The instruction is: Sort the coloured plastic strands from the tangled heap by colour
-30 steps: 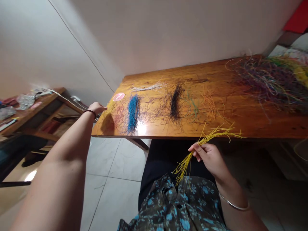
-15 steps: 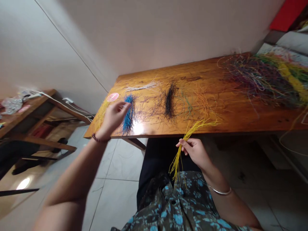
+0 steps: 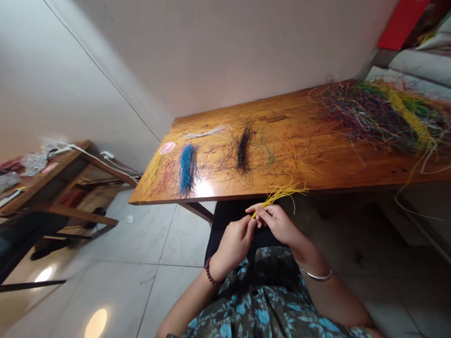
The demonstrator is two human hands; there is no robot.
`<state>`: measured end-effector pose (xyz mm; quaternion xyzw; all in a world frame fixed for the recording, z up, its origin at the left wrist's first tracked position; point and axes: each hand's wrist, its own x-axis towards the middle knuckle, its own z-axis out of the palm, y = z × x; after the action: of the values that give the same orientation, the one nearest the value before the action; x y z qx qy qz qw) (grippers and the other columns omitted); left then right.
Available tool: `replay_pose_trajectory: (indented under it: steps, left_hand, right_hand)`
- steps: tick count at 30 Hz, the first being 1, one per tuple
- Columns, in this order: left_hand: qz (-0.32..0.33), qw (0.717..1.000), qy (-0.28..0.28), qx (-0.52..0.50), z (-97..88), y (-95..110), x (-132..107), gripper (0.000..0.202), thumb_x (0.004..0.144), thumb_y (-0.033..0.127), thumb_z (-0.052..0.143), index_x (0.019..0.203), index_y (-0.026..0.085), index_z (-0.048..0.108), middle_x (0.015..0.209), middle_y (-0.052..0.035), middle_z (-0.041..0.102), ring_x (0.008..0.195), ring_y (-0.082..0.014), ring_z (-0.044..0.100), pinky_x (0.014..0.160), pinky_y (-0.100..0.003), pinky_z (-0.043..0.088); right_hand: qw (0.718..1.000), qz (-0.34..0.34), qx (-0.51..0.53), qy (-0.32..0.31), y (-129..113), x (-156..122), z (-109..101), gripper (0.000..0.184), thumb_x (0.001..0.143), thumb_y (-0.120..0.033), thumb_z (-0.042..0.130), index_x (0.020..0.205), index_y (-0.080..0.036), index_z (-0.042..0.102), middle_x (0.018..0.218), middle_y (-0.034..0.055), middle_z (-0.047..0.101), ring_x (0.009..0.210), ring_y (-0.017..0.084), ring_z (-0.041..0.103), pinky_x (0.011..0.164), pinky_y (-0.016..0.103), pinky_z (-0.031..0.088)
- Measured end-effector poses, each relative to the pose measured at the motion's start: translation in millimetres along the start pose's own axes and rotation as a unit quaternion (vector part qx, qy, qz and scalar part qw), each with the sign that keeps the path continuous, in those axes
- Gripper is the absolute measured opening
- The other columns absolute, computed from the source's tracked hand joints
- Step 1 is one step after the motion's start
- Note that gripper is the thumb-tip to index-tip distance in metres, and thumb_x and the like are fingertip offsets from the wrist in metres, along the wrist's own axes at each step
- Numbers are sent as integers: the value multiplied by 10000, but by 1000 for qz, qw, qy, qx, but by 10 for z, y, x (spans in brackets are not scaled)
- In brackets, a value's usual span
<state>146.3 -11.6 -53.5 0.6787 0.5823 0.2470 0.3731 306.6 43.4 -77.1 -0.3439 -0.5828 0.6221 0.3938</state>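
Over my lap, just off the table's near edge, my right hand (image 3: 276, 223) is closed around a bundle of yellow strands (image 3: 282, 193). The loose ends fan out up and to the right, over the edge of the wooden table (image 3: 225, 188). My left hand (image 3: 237, 239) meets the right one, its thumb and fingers pinched on the lower end of the same bundle. That lower end is mostly hidden between the hands. On the table beyond lie a blue strand bundle (image 3: 187, 169), a black strand bundle (image 3: 243, 149) and a white strand bundle (image 3: 208, 132).
Loose orange strands (image 3: 289, 145) and green strands (image 3: 269, 152) lie right of the black bundle. A large tangled multicolour heap (image 3: 373, 117) covers the table's right end. At left are a round pink label (image 3: 167, 148), loose yellow strands (image 3: 152, 173) and a second table (image 3: 66, 180).
My left hand has come down and right, from over the blue bundle to the yellow bundle's lower end. The yellow bundle now tilts more to the right. The view has shifted slightly.
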Motion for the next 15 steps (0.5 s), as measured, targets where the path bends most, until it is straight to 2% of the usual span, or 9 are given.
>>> replay_pose_trajectory:
  steps: [2, 6, 8, 11, 13, 15]
  left_hand:
    - [10, 999, 18, -45, 27, -49, 12, 467, 1038, 515, 305, 923, 253, 674, 851, -71, 705, 765, -225, 645, 758, -375, 503]
    - [7, 989, 45, -139, 78, -147, 63, 387, 973, 621, 383, 919, 410, 703, 1001, -68, 722, 907, -261, 668, 865, -444, 510]
    - [-20, 990, 45, -132, 116, -190, 91, 369, 935, 675, 403, 943, 453, 697, 1018, -77, 714, 944, -285, 664, 871, -476, 507]
    - [-49, 993, 49, -100, 108, -205, 82, 407, 915, 707, 388, 933, 437, 692, 952, -100, 695, 962, -317, 652, 821, -521, 499]
    - [-43, 991, 94, -79, -26, -179, 28, 391, 922, 684, 406, 890, 401, 675, 911, -100, 679, 923, -312, 643, 780, -511, 494]
    - [-31, 986, 162, -27, -318, -157, -50, 409, 956, 649, 349, 914, 368, 644, 903, -92, 655, 863, -288, 624, 759, -482, 492]
  right_hand:
    - [1000, -1, 15, -6, 2, 12, -2, 563, 939, -617, 532, 902, -99, 750, 629, 30, 573, 574, 108, 523, 561, 238, 391]
    - [999, 13, 41, -1, 24, 29, -6, 529, 929, -591, 565, 1011, -104, 755, 624, 18, 565, 575, 105, 508, 542, 234, 366]
    - [998, 23, 47, 23, 47, 35, -7, 510, 891, -585, 621, 1017, -111, 760, 628, 16, 576, 566, 103, 499, 543, 236, 377]
    - [996, 34, 53, 67, 84, 37, -10, 446, 829, -556, 707, 940, -129, 776, 696, 36, 632, 568, 97, 499, 544, 236, 401]
    - [995, 29, 52, 80, 112, 42, -14, 386, 819, -511, 738, 950, -150, 780, 773, 47, 667, 620, 101, 526, 578, 233, 425]
    - [996, 20, 45, 80, 161, 68, -13, 340, 818, -464, 757, 990, -171, 775, 847, 45, 682, 690, 105, 552, 629, 230, 440]
